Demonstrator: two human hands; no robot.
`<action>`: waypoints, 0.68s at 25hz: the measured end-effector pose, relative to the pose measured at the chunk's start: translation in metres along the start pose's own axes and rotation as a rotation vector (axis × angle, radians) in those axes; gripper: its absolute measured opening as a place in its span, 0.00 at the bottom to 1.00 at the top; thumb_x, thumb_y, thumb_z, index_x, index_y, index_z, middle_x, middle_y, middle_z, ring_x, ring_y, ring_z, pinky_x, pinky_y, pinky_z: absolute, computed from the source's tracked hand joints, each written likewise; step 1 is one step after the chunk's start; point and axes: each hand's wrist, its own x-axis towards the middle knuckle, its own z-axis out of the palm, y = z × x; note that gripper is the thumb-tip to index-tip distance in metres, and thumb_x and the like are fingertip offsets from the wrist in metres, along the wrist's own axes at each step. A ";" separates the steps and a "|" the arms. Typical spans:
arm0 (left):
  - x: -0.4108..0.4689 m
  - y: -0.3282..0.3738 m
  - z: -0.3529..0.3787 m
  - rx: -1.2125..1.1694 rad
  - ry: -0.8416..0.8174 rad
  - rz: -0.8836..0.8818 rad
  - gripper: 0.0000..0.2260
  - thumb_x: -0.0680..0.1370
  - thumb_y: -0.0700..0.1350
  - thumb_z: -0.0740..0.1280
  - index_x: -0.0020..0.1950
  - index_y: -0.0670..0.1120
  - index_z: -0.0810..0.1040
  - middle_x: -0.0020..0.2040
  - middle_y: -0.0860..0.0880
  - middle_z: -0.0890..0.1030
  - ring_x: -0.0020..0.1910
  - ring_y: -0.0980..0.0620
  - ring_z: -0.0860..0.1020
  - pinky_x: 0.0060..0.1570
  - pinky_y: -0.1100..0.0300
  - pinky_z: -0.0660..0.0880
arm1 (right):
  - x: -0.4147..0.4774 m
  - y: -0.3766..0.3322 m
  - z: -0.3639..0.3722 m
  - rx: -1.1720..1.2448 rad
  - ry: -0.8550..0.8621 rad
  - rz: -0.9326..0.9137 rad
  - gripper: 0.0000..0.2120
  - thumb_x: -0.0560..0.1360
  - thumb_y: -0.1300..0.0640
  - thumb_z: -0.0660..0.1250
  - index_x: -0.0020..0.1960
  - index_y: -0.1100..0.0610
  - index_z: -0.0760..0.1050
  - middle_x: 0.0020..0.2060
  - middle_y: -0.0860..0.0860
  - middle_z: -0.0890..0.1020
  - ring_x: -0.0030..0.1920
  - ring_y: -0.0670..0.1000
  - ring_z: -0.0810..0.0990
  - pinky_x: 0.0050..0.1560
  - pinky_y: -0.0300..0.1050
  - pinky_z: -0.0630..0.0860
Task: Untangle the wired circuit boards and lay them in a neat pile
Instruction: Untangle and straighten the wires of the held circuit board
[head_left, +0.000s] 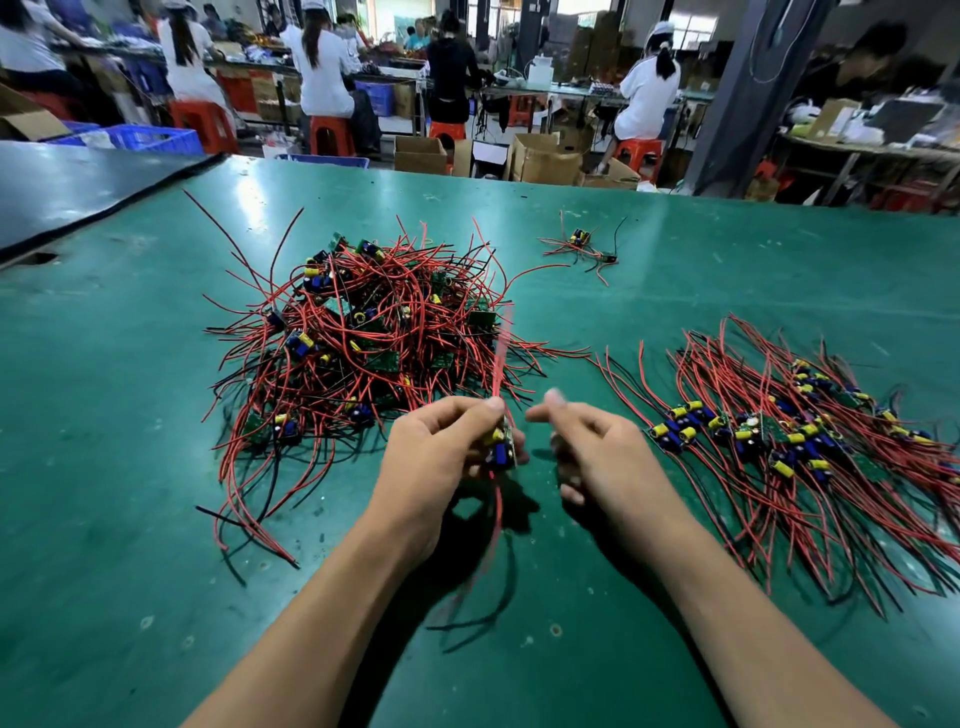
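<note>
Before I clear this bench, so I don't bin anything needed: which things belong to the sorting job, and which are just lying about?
Job:
- tangled heap
- neat pile
- board gripped in the left hand
- right hand, holding nothing
- stray boards farther back

Lying about:
- black mat
- boxes
- blue crate
- red stools

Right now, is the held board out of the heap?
Out: left hand holds the board apart from the heap; blurred wire caught or free, cannot tell.
</note>
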 end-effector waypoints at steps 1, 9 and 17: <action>0.000 0.002 -0.001 -0.011 0.023 0.034 0.07 0.76 0.43 0.71 0.38 0.46 0.83 0.39 0.39 0.84 0.34 0.46 0.82 0.34 0.59 0.79 | -0.002 0.002 0.002 -0.209 -0.021 -0.114 0.14 0.79 0.46 0.69 0.47 0.56 0.84 0.28 0.48 0.76 0.28 0.43 0.70 0.29 0.42 0.67; -0.005 0.010 0.001 -0.025 0.079 0.100 0.06 0.77 0.47 0.70 0.41 0.47 0.83 0.47 0.35 0.84 0.41 0.42 0.78 0.46 0.46 0.74 | -0.017 -0.001 0.010 -0.365 -0.151 -0.315 0.18 0.68 0.42 0.78 0.34 0.50 0.72 0.27 0.44 0.69 0.30 0.44 0.65 0.31 0.40 0.63; -0.002 0.009 -0.006 -0.283 -0.175 -0.137 0.06 0.72 0.42 0.69 0.48 0.47 0.79 0.47 0.46 0.84 0.43 0.49 0.84 0.39 0.61 0.79 | -0.020 -0.016 0.020 0.157 -0.054 -0.157 0.18 0.78 0.44 0.64 0.32 0.50 0.69 0.27 0.48 0.64 0.26 0.47 0.60 0.28 0.42 0.56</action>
